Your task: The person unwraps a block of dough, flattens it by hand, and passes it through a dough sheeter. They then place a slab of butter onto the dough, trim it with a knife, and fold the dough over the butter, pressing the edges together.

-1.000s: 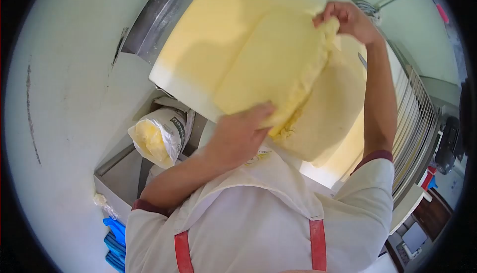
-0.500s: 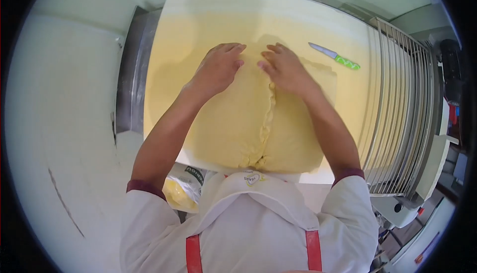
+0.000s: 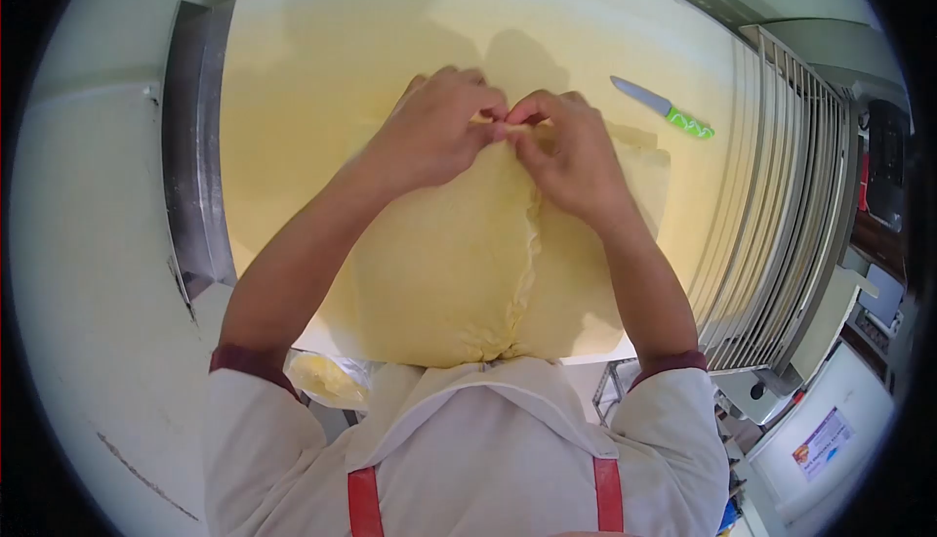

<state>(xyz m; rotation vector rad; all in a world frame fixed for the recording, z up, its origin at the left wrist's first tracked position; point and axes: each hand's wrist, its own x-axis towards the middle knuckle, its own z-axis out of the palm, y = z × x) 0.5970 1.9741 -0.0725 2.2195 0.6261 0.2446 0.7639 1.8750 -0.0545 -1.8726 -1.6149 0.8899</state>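
Observation:
A large, thick slab of pale yellow dough (image 3: 439, 264) lies in front of me, with a pinched seam (image 3: 527, 264) running down its length from the far end to the near edge. My left hand (image 3: 449, 127) is closed at the far end of the seam, thumb and fingers pinching the dough's edge. Opposite it, my right hand (image 3: 566, 146) pinches the same spot, and the fingertips of both hands nearly touch. The bit of dough between them is mostly hidden by the fingers.
A knife (image 3: 664, 107) with a green patterned handle lies on the pale worktop (image 3: 342, 39), beyond the dough to the right. Along the right edge stands a metal wire rack (image 3: 771, 215). A plastic bag with yellow contents (image 3: 327, 381) sits below the near left edge.
Both hands have come together at the seam's far end, their fingers closing from a loose, spread pose into a pinch on the dough. The camera view has shifted slightly.

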